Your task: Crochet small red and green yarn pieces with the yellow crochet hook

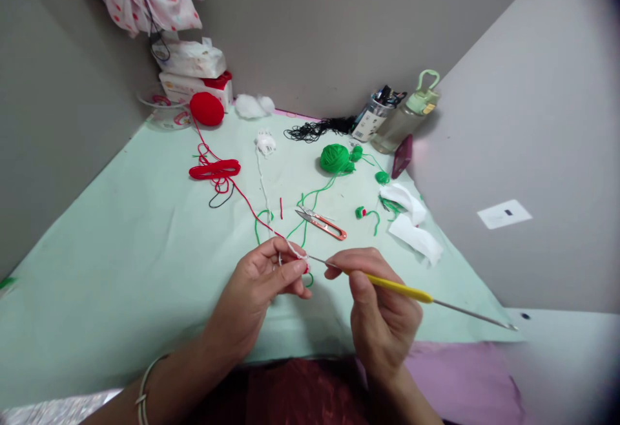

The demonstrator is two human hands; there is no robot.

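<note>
Pinching a small crochet piece [301,263] with white yarn between thumb and fingers, the left hand [264,289] meets the right hand [380,312], clenched around a yellow-handled crochet hook [397,288] above the green table [145,263].

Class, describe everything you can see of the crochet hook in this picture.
The crochet hook is a thin grey metal rod with a yellow grip round its middle. It lies nearly level, slanting down to the right. The right hand pinches the grip; the bare tail juts out right. Its tip meets the white yarn pinched by the left hand.
</note>
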